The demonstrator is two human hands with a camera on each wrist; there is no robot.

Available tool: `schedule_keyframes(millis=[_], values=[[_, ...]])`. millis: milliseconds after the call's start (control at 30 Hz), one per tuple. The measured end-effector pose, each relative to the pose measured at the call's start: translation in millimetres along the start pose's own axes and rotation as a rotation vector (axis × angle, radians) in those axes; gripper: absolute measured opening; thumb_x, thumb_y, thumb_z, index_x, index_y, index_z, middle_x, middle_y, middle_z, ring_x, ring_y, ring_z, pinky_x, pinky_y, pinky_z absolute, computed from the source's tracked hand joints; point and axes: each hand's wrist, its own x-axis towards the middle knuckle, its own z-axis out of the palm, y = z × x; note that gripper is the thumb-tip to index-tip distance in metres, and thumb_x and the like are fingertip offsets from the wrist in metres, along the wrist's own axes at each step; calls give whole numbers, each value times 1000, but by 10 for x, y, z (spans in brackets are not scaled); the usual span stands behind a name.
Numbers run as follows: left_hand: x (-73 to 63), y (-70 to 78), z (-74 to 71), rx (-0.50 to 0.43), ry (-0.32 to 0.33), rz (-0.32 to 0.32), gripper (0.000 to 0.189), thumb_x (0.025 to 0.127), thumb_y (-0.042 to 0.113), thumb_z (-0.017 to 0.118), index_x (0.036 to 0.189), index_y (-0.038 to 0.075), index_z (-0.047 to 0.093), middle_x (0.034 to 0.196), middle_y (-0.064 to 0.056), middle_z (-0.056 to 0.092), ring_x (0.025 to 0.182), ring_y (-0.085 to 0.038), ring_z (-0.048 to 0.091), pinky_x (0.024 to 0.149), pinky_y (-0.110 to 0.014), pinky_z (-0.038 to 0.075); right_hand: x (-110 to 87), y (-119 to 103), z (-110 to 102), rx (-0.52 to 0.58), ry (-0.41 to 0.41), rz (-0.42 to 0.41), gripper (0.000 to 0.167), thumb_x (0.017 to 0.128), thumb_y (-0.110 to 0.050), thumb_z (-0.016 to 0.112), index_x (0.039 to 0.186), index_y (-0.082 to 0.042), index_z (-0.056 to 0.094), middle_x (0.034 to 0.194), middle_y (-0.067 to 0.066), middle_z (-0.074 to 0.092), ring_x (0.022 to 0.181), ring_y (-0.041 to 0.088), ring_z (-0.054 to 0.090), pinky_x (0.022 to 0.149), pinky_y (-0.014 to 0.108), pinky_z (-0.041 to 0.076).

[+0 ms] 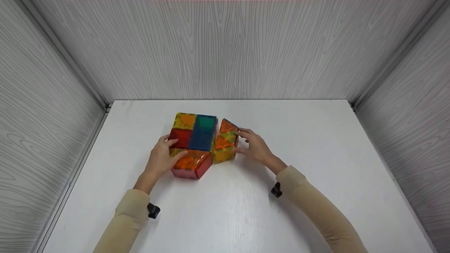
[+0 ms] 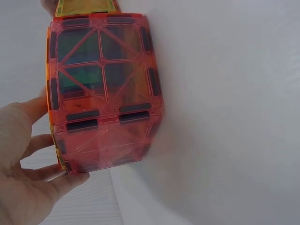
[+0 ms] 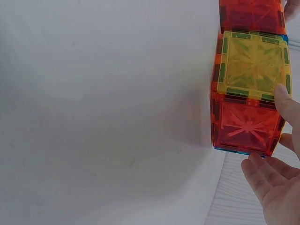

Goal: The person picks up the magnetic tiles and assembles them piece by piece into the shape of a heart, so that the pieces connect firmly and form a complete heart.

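A larger block of see-through magnetic tiles (image 1: 203,138) lies on the white table, its top showing yellow, orange, green, blue and red panels. Pinkish-red square tiles (image 2: 103,63) form its near walls. My left hand (image 1: 161,158) holds it at the left side, thumb and fingers at its upper edges. Close against its right side stands a smaller magnetic tile block (image 1: 225,154), with orange triangles on top and a yellow square tile (image 3: 253,65) on its near wall. My right hand (image 1: 256,146) grips that smaller block from the right, the thumb at the yellow tile.
The white table (image 1: 309,140) reaches to a grey wood-grain panel (image 1: 228,49) at the back. Similar panels rise at the left and right. A dark wrist device (image 1: 153,211) sits on the left sleeve, another (image 1: 276,190) on the right.
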Motion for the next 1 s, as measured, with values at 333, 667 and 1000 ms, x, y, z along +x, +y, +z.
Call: schedule_keyframes(millis=[333,667,1000], values=[[9,81,94,18,10,11,69,99,34,74,152,-3,51,166,-28,35,154,-47,38,124,-59,37,28,13,-12,-17,-1,-17,73,91,-33,83,153,-8,54,162,18,48,136,39,61,110,48,55],[-210,284,296,30,38,-22,72,99,38,74,152,-4,51,167,-29,33,153,-47,40,122,-57,41,31,67,-72,-31,20,48,60,97,-21,78,151,-8,57,157,16,55,134,36,63,110,49,55],[-60,112,127,-39,-14,52,69,99,39,74,152,1,51,157,-26,41,144,-44,48,119,-57,45,-304,-314,114,-162,123,34,51,96,-27,79,141,-8,66,153,16,58,134,35,65,111,49,55]])
